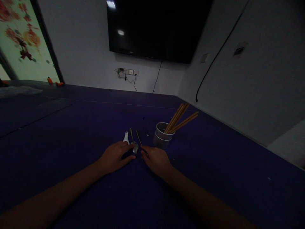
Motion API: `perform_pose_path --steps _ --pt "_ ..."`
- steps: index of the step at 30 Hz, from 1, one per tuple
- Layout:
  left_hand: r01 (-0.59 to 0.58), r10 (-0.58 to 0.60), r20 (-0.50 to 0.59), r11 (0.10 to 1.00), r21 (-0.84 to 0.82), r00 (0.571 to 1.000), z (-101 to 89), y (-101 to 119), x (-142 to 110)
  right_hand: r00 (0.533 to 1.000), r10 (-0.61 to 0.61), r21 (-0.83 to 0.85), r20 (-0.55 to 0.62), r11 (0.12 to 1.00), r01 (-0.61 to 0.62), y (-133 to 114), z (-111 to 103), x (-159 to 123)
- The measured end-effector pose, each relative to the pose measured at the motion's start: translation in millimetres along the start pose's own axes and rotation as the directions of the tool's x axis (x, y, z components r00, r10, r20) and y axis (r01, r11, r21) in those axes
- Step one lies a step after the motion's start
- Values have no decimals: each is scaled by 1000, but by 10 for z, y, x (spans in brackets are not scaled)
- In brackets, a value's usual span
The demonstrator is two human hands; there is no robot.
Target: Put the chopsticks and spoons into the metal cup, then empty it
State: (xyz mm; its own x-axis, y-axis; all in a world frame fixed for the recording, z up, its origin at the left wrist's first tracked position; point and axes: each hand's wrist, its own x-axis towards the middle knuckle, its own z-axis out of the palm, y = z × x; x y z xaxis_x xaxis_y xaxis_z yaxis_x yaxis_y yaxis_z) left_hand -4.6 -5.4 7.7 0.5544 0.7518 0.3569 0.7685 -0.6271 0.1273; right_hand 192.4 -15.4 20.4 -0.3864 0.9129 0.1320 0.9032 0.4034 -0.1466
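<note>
On the dark purple-blue surface, a white soup spoon (126, 136), a metal spoon (135, 148) and a thin metal utensil (138, 136) lie side by side. My left hand (115, 156) rests flat, thumb and forefinger apart, with a fingertip on the metal spoon's bowl; it partly covers the white spoon. The fingers of my right hand (156, 159) are closed at the near end of the thin utensil, whose head is hidden, so its kind cannot be told. Just beyond that hand stands a grey perforated utensil holder (163, 138) with several wooden chopsticks (177, 119) leaning right.
Behind the surface (95, 117), a black television (157, 28) hangs on the wall above sockets (128, 72) and cords. A cable (214, 58) runs down the right wall. Clear plastic (19, 91) and small orange things (50, 80) lie at the far left.
</note>
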Motion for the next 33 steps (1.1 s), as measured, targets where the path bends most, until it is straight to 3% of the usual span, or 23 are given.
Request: perform_pose_path --steps 33 --pt "-1 0 -36 999 -40 999 74 -35 5 999 13 5 -45 1000 -13 18 51 12"
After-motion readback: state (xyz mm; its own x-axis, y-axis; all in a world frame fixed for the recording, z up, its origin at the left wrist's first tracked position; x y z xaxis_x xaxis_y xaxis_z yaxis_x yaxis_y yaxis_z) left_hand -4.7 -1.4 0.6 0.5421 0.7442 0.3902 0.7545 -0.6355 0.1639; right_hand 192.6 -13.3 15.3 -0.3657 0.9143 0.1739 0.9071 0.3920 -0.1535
